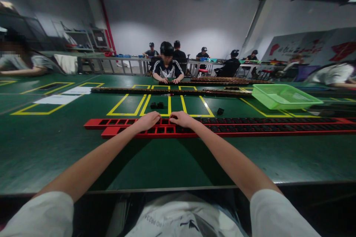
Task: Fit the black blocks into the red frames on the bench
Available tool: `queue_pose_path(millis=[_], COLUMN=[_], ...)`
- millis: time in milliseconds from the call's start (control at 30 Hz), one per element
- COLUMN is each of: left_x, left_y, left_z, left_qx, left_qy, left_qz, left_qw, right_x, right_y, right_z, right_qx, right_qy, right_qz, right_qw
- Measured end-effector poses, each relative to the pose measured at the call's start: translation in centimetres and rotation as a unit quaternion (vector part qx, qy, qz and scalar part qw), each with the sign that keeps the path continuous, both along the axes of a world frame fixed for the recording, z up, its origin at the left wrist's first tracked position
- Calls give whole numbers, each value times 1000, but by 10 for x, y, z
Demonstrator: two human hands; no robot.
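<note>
Two long red strips with rows of rectangular openings lie across the table in front of me: a rear red strip (96,123) and a front red strip (110,132). Black modules (239,128) fill their openings toward the right; several openings on the left show no module. My left hand (150,120) rests at the rear strip with its fingers curled together. Close beside it, my right hand (181,119) is likewise closed, fingertips down at the same strip. Whatever the fingers pinch is hidden. Just beyond my hands sit two small black blocks (157,105).
Another black block (220,111) lies right of my hands. A green basket (285,96) stands at the far right. A long dark strip (133,91) crosses the green table (167,163) behind yellow tape outlines. White papers (57,99) lie left. A co-worker (167,64) sits opposite.
</note>
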State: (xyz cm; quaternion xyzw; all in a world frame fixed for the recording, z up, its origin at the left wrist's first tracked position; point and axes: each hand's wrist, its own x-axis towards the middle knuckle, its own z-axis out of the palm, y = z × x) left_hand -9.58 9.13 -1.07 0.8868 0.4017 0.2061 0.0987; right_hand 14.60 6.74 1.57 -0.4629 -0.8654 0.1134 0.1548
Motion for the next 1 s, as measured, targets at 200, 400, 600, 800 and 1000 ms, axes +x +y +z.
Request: queue_pose_path(millis=[200,400,600,800,1000], left_x=[0,0,-1,-1,-1], left_y=[2,3,3,3,2], left_z=[-3,-4,-5,-4,-2], left_qx=[3,0,14,12,12], left_qy=[-33,-19,-22,-4,9], left_qz=[4,10,0,2,2], left_qw=[999,1000,1000,1000,1000], right_x=[1,1,2,1,1], right_y=[2,3,4,4,2], right_z=[-3,-3,-4,-4,-2], right_qx=[5,5,3,4,4], right_qy=[-6,-4,-1,5,3], right_qz=[3,4,8,10,5], right_qw=[1000,1000,1000,1000,1000])
